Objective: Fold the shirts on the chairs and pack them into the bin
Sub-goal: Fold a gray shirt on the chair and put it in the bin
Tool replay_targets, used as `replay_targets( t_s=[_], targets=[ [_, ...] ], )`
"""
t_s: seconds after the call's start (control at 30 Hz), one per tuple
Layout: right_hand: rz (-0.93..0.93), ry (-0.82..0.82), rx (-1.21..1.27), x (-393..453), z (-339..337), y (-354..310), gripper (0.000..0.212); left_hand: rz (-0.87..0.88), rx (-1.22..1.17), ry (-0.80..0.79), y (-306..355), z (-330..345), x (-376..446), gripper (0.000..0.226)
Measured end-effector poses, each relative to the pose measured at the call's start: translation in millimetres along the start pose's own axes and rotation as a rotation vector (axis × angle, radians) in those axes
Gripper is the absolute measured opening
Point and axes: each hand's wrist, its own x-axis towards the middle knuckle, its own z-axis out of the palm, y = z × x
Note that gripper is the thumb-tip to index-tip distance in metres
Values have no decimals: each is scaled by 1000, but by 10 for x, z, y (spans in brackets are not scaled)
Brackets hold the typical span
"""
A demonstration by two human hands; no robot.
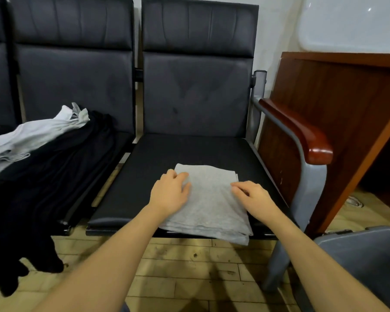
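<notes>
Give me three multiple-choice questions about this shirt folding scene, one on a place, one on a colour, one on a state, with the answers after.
1. Where does the folded light grey shirt lie?
A. on the black padded chair seat
B. in the grey plastic bin
C. on the floor

2. What colour is the garment under the white shirt on the neighbouring seat?
A. red
B. black
C. blue

3. How are the two hands?
A. raised in the air
B. holding the bin
C. flat on the shirt

Answers: 1 A, it rests at the seat's front edge. 2 B, the black garment drapes over the edge. 3 C, the left hand and right hand press down on it.
</notes>
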Motion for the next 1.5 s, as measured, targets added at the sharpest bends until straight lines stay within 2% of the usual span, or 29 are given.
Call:
replay_targets(
  t_s=[0.07, 0.17, 0.3, 0.43, 0.53, 0.63, 0.77, 0.87, 1.13, 1.33, 1.5],
  targets=[
    [63, 17, -162, 35, 40, 26, 42, -138, 72, -24, -25, 67, 61, 46],
    [112, -4, -199, 119, 128, 13, 48, -158, 122, -2, -31, 165, 116, 43],
    [175, -64, -118, 274, 196, -137, 50, -173, -68, 19, -33, 214, 171, 42],
    [136, -82, -98, 327, 225, -205, 45, -128, -294, 21, -92, 170, 162, 42],
    [77, -1, 3, 269, 236, -238, 37, -76, -436, 68, -97, 105, 136, 40],
    [23, 146, 80, 150, 165, -278, 34, -6, -488, 133, -55, 21, 132, 39],
    [-84, 274, 49, -70, -59, -295, 34, 110, -530, 194, 66, -116, 124, 37],
    [-88, 388, 20, -254, -279, -249, 34, 224, -551, 222, 249, -206, 129, 36],
    [-53, 610, -87, -851, -990, 156, 34, 487, -624, 215, 1197, -194, 132, 36],
    [112, 720, -123, -1502, -1451, 1012, 35, 698, -532, 180, 2332, 149, 124, 34],
    [271, 700, -128, -2027, -1676, 1826, 36, 817, -480, 33, 3347, 678, 67, 35]
  ],
)
